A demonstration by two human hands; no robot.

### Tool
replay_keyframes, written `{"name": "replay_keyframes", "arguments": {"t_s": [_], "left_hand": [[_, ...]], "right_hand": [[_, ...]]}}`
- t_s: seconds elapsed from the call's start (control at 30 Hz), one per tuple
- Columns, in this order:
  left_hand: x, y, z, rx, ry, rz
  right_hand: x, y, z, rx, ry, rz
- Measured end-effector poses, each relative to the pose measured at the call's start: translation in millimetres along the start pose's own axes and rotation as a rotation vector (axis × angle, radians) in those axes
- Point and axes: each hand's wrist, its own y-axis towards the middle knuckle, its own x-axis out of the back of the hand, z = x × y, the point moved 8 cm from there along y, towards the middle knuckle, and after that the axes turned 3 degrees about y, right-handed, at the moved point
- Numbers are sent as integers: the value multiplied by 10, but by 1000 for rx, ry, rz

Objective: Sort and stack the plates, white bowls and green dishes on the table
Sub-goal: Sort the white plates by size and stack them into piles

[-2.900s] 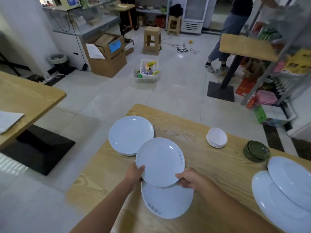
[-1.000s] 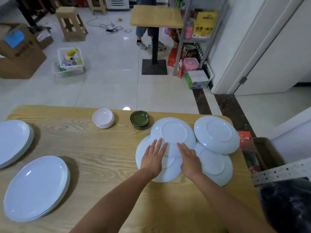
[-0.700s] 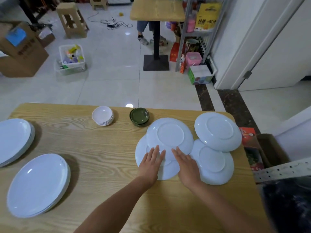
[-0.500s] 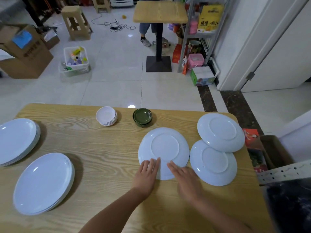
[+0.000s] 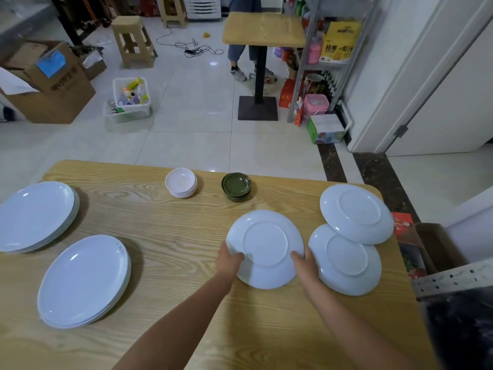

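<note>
Two upside-down white plates lie stacked in front of me; the upper plate [image 5: 265, 243] is gripped at its left edge by my left hand [image 5: 229, 260] and at its right edge by my right hand [image 5: 304, 264]. The lower plate [image 5: 266, 279] peeks out beneath it. To the right, two more upside-down plates overlap: one near [image 5: 346, 260], one far [image 5: 356, 213]. Two stacks of right-side-up plates sit at the left, a near stack [image 5: 84, 280] and a far stack [image 5: 36, 214]. White bowls [image 5: 181, 182] and green dishes [image 5: 237, 186] are stacked by the far edge.
The wooden table [image 5: 170, 231] ends close to the right of the overlapping plates. Beyond it: a tiled floor, a small table [image 5: 262, 29] with a person standing behind it, a shelf rack [image 5: 320, 62], a basket [image 5: 130, 100], a cardboard box [image 5: 45, 84].
My hands slid the plates together toward me, then moved from lying flat on top to gripping the upper plate's left and right edges. Earlier I was stacking plates at the left.
</note>
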Motion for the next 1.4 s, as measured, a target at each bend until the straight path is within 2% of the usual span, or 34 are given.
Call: {"name": "replay_keyframes", "arguments": {"t_s": [0.07, 0.3, 0.47, 0.63, 0.7, 0.83, 0.97, 1.07, 1.13, 1.3, 1.4], "left_hand": [[-9, -39, -17, 107, -164, 56], [122, -82, 294, 274, -217, 120], [242, -217, 339, 323, -465, 89], [504, -303, 255, 364, -688, -16], [638, -334, 214, 372, -820, -71], [1017, -383, 92, 262, -1030, -244], [1457, -415, -229, 56, -1064, -203], [1822, -377, -363, -26, -1153, -126], [2007, -376, -410, -51, -1155, -67], [2256, -351, -309, 88, -915, 263], [2669, -162, 11, 161, -805, 157]], "right_hand": [[-13, 81, -42, -50, 67, 27], [59, 75, -311, -165, 1, 10], [36, -52, -326, -186, 22, -66], [-72, -274, 28, -106, 59, -65], [-138, -392, 223, -77, 161, -27], [-410, -699, 504, -190, 514, 88], [-604, -994, 811, -164, 621, 193], [-787, -1124, 963, -60, 651, 286], [-918, -1223, 1061, 46, 589, 321], [-1400, -1426, 1250, 182, 448, 346], [-1784, -1464, 1376, 210, 366, 314]]}}
